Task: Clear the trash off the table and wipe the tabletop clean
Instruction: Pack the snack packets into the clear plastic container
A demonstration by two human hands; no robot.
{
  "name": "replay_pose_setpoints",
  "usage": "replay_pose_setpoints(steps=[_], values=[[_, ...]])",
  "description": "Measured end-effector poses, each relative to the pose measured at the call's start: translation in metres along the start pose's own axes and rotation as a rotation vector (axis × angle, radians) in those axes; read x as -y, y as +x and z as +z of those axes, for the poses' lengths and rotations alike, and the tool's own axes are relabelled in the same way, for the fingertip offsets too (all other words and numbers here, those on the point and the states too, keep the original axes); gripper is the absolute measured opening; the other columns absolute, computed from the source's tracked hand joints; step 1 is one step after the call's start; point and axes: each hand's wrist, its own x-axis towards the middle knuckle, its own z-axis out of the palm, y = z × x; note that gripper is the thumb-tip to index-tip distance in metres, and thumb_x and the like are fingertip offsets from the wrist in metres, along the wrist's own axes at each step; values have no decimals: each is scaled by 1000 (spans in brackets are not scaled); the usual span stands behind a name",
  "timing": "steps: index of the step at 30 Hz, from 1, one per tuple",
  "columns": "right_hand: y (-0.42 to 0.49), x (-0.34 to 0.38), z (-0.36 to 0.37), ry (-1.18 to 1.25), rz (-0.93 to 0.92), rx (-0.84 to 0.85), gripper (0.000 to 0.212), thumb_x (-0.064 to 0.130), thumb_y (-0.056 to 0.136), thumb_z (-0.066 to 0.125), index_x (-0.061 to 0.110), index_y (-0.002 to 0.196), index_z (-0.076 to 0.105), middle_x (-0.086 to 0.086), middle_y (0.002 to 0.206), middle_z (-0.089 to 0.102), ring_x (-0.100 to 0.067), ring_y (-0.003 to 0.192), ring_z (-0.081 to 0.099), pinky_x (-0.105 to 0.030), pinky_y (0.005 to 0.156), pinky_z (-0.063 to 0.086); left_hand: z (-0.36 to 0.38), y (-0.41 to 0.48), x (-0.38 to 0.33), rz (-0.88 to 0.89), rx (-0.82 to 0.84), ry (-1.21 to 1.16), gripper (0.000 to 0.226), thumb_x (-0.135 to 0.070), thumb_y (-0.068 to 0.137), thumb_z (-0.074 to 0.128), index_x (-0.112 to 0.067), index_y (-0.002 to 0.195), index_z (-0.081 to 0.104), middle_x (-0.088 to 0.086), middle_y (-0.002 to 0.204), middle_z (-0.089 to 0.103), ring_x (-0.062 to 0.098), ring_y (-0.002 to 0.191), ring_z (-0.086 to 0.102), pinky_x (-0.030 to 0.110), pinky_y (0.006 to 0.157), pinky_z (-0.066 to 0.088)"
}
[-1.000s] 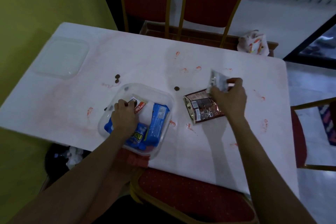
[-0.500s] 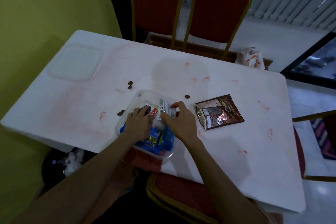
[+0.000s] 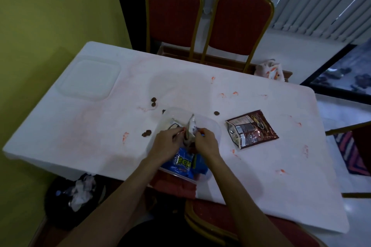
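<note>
Gripping 1 silver wrapper (image 3: 190, 129) over the clear tub (image 3: 212, 126), both hands (image 3: 168, 142) leave the right-side brown pouch (image 3: 253, 128), crumbs (image 3: 154, 101) and red smears (image 3: 125, 136) uncleared.

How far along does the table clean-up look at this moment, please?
Partly done. Blue wrappers already lie in the clear tub. Both the left hand and the right hand are pressing a silver wrapper into it. Still left on the table: the brown pouch, dark crumbs and red smears; no wiping shows yet.
</note>
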Motion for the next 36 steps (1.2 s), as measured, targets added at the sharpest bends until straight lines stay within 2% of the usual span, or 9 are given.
replay_pose_setpoints(steps=[2, 7, 10, 12, 15, 21, 27, 33, 36], values=[[2, -3, 4, 1, -11, 66, 29, 22, 92, 41, 11, 81, 66, -11, 82, 70, -33, 79, 70, -50, 74, 61, 1, -1, -2, 15, 38, -36, 34, -26, 101, 51, -24, 132, 64, 0, 121, 70, 14, 103, 66, 18, 81, 48], [-4, 0, -3, -98, -35, 114, 27, 8, 94, 45, 6, 81, 68, -13, 77, 71, -30, 72, 70, -42, 69, 62, 10, -5, -12, 110, 3, 18, 35, -21, 102, 48, -18, 134, 61, 8, 135, 62, 22, 121, 58, 20, 98, 41], [-1, 2, -10, -365, -97, 7, 30, 7, 90, 50, 15, 60, 51, -3, 63, 57, -21, 60, 57, -30, 58, 43, 21, -3, -10, 208, -56, 208, 32, -21, 96, 47, -13, 119, 68, 11, 116, 67, 30, 104, 62, 42, 95, 51], [0, -2, -13, -452, -127, -38, 18, 10, 92, 52, 14, 75, 57, -6, 80, 64, -25, 77, 62, -28, 65, 43, 29, -4, -4, 200, -48, 340, 33, -24, 94, 48, -22, 124, 63, 2, 114, 63, 25, 103, 58, 42, 87, 51], [-1, -8, -14, -491, -197, -114, 16, 13, 96, 52, 11, 107, 64, -9, 104, 69, -27, 93, 65, -36, 78, 54, 37, -12, 4, 160, -41, 451, 46, -21, 93, 54, -32, 137, 53, 0, 135, 57, 24, 124, 50, 41, 99, 46], [-10, -13, -6, -708, -297, 12, 18, 16, 97, 49, 17, 101, 66, -5, 99, 67, -25, 87, 67, -38, 73, 57, 42, -17, 6, 158, 68, 526, 42, -22, 96, 49, -27, 138, 53, -5, 143, 53, 19, 136, 41, 41, 114, 27], [-15, -16, 5, -956, -360, 44, 32, 15, 99, 52, 9, 130, 49, -15, 135, 41, -29, 114, 54, -37, 80, 51, 41, -5, 6, 142, 249, 606, 62, -25, 98, 50, -25, 155, 26, -1, 161, 27, 20, 152, 15, 53, 121, 4], [-12, -18, 0, -828, -401, 46, 20, 11, 94, 58, 9, 113, 57, -13, 128, 43, -26, 99, 58, -36, 76, 52, 34, 2, 5, 126, 353, 591, 52, -17, 95, 50, -23, 146, 45, 0, 150, 42, 27, 139, 36, 54, 115, 25], [-12, -21, -14, -633, -429, -44, 11, 10, 92, 57, 11, 102, 62, -8, 118, 49, -22, 88, 58, -33, 73, 53, 33, -2, 1, 68, 244, 362, 38, -8, 93, 48, -18, 127, 61, 5, 129, 56, 30, 118, 53, 47, 100, 44]])
